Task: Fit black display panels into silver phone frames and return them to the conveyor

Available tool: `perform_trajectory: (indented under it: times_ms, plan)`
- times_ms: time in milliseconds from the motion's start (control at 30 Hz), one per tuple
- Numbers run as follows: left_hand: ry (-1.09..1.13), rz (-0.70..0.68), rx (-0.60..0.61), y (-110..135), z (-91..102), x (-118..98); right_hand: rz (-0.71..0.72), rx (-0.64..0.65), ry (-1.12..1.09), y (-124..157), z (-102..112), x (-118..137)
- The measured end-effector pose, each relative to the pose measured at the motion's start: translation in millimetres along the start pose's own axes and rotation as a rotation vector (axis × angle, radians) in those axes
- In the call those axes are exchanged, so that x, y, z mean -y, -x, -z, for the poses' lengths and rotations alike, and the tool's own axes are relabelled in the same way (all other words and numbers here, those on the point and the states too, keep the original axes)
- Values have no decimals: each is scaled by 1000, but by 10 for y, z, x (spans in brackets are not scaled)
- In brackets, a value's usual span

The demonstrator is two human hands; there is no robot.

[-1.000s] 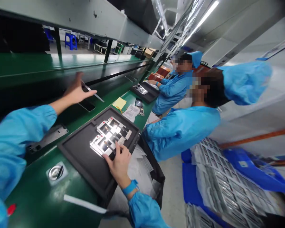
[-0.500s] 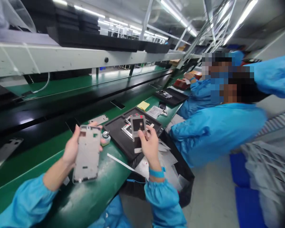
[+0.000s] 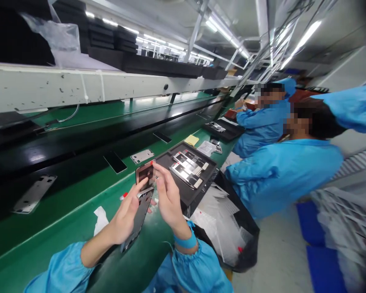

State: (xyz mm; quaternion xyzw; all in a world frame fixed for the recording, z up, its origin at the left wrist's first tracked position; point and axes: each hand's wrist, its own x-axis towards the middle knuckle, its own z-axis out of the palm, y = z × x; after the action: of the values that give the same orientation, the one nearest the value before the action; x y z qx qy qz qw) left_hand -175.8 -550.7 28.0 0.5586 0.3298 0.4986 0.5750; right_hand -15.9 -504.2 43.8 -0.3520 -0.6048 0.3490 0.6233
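grey metal phone frame (image 3: 138, 219), a long flat plate with cut-outs, is held in the left hand (image 3: 125, 215) above the near edge of the green conveyor bench (image 3: 79, 211). its long axis runs from low near the left wrist up and away toward the black tray, with the far end tilted upward. the left hand is closed around the plate's left edge and back, with the thumb across its upper part.

small dark rectangular film piece with a pale border and a red tab (image 3: 145, 174) stands at the far, upper end of the frame, touching or overlapping it; the exact seam is hidden by the fingers. the right hand (image 3: 169, 201) pinches this piece from the right side, fingertips closed on its edge, palm turned toward the frame.

the two hands are close together, right hand just beside and slightly beyond the left. the film piece lies in line with the frame's long axis, at its upper end.

black foam tray (image 3: 201, 179) with more such pieces lies just beyond the right hand. a seated co-worker in a blue smock (image 3: 280, 171) is well apart to the right.
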Motion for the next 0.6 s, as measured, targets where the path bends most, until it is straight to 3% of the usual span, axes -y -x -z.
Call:
perform_trajectory:
  times_ms: [167, 300, 400, 600]
  plan:
    - [-371, -347, 31, -73, 105, 97, -106, -114, -152, -117, -244, 119]
    - [-489, -538, 73, -152, 222, 74, -50, -170, -152, -216, -388, 198]
    - [-542, -595, 53, -164, 280, 42, 2, -208, -158, -241, -498, 239]
    - [-574, -508, 28, -125, 283, -5, 41, -172, -123, -265, -589, 205]
